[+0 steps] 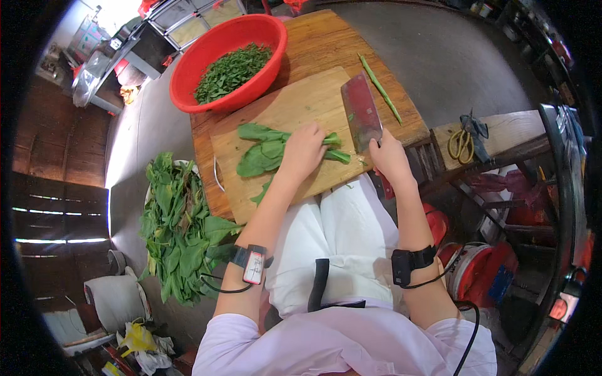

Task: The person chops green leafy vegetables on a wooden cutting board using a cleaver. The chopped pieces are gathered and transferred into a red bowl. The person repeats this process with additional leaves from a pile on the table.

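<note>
My left hand [305, 149] presses a bunch of leafy greens [260, 157] onto a wooden cutting board [301, 108], the leaves to its left and the cut stems poking out on its right. My right hand [389, 155] grips the handle of a cleaver [361, 110], whose wide blade lies over the board's right edge, just right of the stems. A red plastic basin [182, 91] holding chopped greens [233, 73] stands beyond the board. One long green stem [382, 91] rests on the wooden table [324, 30] at the right.
Left of the table is a heap of whole leafy greens [176, 230] in a mostly hidden container. Scissors with yellow handles [461, 146] and a dark cloth lie on a wooden bench [515, 129] at the right. Red containers [470, 272] stand below it.
</note>
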Tool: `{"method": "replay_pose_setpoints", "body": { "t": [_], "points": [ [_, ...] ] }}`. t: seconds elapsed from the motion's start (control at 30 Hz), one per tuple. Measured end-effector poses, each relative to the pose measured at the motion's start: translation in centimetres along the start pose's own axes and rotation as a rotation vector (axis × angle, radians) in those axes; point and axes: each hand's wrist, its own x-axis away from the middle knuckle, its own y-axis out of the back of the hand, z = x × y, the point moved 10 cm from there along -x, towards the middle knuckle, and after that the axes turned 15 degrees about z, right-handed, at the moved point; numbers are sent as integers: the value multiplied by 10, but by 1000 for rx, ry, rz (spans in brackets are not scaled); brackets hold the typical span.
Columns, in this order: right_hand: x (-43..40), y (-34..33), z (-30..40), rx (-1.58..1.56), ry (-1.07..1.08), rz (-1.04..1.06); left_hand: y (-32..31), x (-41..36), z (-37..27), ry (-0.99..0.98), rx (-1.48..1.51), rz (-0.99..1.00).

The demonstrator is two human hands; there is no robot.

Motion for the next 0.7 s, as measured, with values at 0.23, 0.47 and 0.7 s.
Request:
{"method": "replay_pose_setpoints", "body": {
  "t": [0.23,0.47,0.7],
  "points": [
    [2,-3,-3,-48,-8,16,43,11,41,294,-45,-76],
    [1,-3,-4,-70,-66,42,53,4,-19,-221,-171,-103],
    [-4,-5,-11,-72,-24,30,-4,13,-18,-231,81,107]
  ]
}}
